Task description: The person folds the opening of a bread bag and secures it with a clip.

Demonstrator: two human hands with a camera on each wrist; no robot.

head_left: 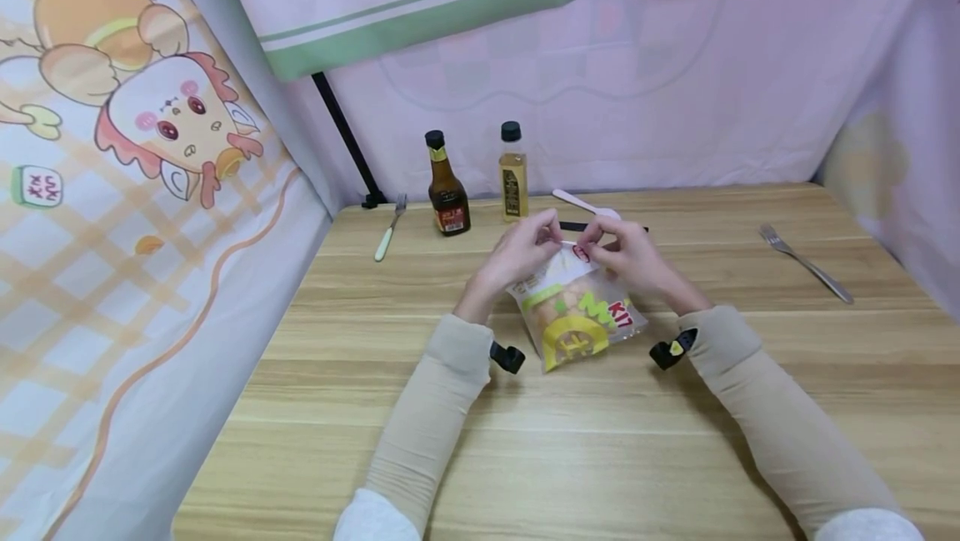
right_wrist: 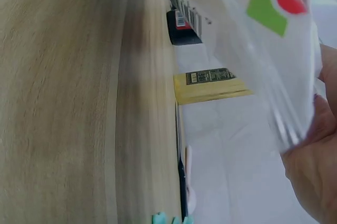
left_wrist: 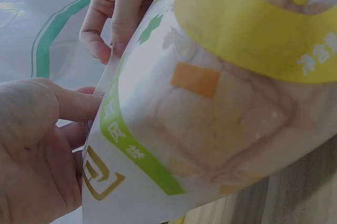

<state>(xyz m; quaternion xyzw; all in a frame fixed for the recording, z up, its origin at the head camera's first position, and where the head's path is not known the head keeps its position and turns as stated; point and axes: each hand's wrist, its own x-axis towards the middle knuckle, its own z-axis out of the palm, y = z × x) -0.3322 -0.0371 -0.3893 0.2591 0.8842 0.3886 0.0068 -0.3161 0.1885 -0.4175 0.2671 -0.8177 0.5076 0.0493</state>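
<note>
The left hand (head_left: 519,251) and right hand (head_left: 634,257) pinch the far edge of the bag (head_left: 572,312) close together, likely to hold that stretch taut. The bag slants mid-table (head_left: 352,408), nearer than the dark bottle (head_left: 450,197).

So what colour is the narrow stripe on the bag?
Lime green: the stripe on the bag shows best in the left wrist view.

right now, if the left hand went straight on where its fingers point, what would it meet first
Probably the right hand, pinching the top edge of the printed food bag, though depth is unclear.
</note>
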